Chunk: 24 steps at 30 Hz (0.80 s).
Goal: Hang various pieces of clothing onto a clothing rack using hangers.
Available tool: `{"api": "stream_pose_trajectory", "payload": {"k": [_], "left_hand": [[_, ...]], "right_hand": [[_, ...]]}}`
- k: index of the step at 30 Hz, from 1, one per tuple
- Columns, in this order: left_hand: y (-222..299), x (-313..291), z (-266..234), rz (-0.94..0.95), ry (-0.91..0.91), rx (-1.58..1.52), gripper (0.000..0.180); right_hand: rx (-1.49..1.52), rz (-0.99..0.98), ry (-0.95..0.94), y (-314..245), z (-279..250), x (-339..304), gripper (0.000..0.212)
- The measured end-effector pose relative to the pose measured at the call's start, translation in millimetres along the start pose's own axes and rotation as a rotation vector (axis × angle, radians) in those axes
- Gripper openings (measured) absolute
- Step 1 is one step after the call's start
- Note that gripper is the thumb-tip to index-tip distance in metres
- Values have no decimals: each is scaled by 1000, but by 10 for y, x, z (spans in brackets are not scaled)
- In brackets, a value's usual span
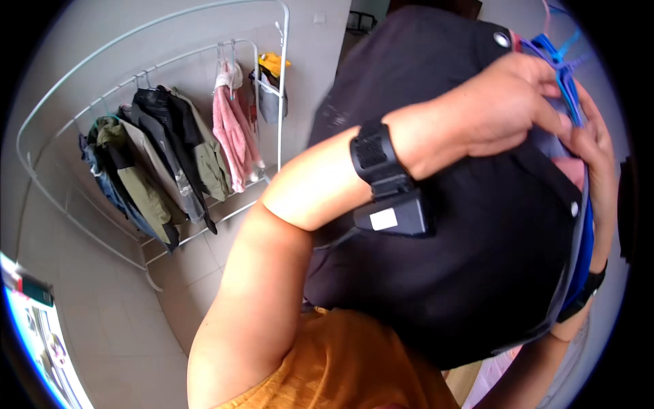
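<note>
Black fabric of a large garment [470, 273] fills the middle and right of the view, in front of the person's body, and it covers part of the orange-brown shirt [354, 361]. Two round metal snaps [502, 39] show along its right side, one near the top and one lower.

The left hand [521, 95] is at the upper right, half closed, its thumb and fingers bent close to the blue plastic hanger [567, 88]. The right hand [594, 136] comes from behind the garment's right edge, with fingers curled and near the left thumb. Whether each hand grips the hanger or the cloth, I cannot tell.

On the left wrist sits a black strap [376, 157] with a small black box [402, 217] below it; the right wrist also wears a black band [586, 298].

At left, a white metal clothes rack [280, 136] carries several jackets, among them a pink fleece jacket [233, 140] and an olive-and-black jacket [139, 194].
</note>
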<state>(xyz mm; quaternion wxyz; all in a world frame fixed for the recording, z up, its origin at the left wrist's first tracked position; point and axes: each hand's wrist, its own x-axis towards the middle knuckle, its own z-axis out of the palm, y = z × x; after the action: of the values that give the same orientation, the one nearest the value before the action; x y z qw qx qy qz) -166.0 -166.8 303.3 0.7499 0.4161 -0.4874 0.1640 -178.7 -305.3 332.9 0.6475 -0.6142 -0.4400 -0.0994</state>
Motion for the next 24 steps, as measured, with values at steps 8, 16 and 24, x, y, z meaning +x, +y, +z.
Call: {"api": "stream_pose_trajectory", "payload": {"k": [8, 16, 24], "left_hand": [[641, -614, -993, -150, 34, 116, 43], [973, -567, -1837, -399, -96, 494, 37], [920, -1524, -2173, -516, 247, 641, 23]], "right_hand": [[-14, 159, -225, 724, 808, 516, 56], [-22, 174, -35, 1353, 1009, 787, 52], [-411, 171, 6, 901, 199, 974, 22]]}}
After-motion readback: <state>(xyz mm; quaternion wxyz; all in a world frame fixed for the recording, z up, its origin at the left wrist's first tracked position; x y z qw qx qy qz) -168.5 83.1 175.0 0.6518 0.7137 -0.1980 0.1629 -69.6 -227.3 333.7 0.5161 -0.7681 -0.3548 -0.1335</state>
